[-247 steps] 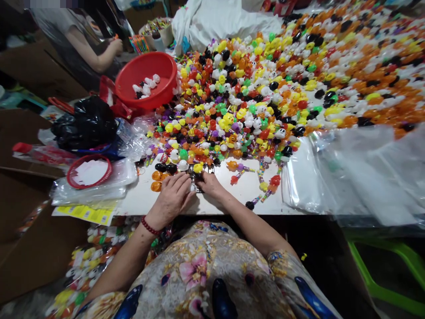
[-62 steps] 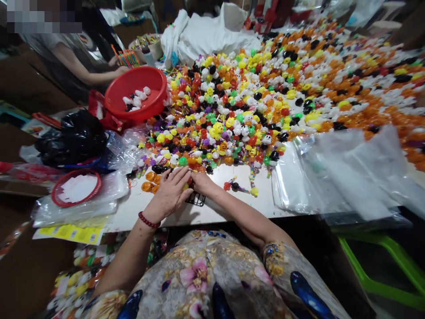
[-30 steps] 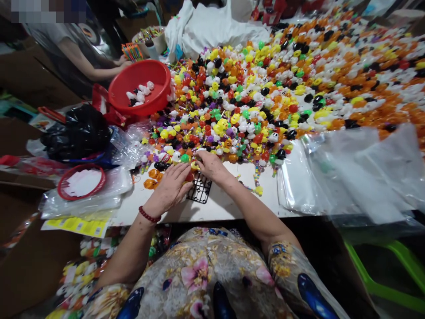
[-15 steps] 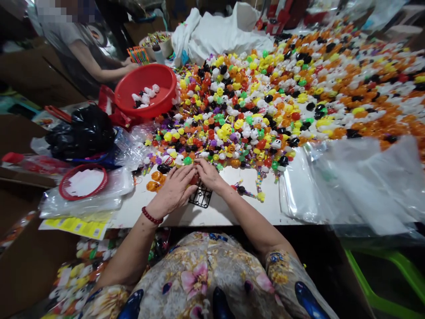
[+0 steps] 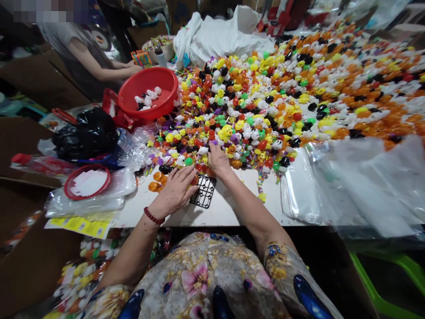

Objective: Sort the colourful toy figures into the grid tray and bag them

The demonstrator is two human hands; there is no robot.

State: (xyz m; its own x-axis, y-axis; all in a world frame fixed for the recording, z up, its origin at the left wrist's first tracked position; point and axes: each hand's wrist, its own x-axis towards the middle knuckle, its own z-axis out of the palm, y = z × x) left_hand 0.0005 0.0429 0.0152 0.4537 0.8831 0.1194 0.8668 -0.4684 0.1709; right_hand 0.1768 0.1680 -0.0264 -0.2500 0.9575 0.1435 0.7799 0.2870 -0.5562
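Note:
A black plastic grid (image 5: 205, 193) lies on the white tabletop in front of me. My left hand (image 5: 176, 188) rests over its left side, fingers stretched out; a small orange-red piece shows partly beneath them. Several orange pumpkin-shaped toys (image 5: 156, 182) lie just left of that hand, with a black toy (image 5: 166, 169) above them. My right hand (image 5: 219, 161) reaches into the near edge of a heap of small coloured plastic toys (image 5: 239, 126). Its fingertips are among the toys, beside a purple one, and what they touch is hidden.
At the left are a red basin (image 5: 149, 108) holding several white and black toys, a black plastic bag (image 5: 94, 130) and a small red basket (image 5: 109, 179). Clear plastic bags (image 5: 352, 186) cover the right side. Another person's arm (image 5: 96, 66) is at the back left.
My right hand has moved from beside the left hand over the grid, forward and right into the heap. More of the grid shows. The loose toys right of it are no longer visible there.

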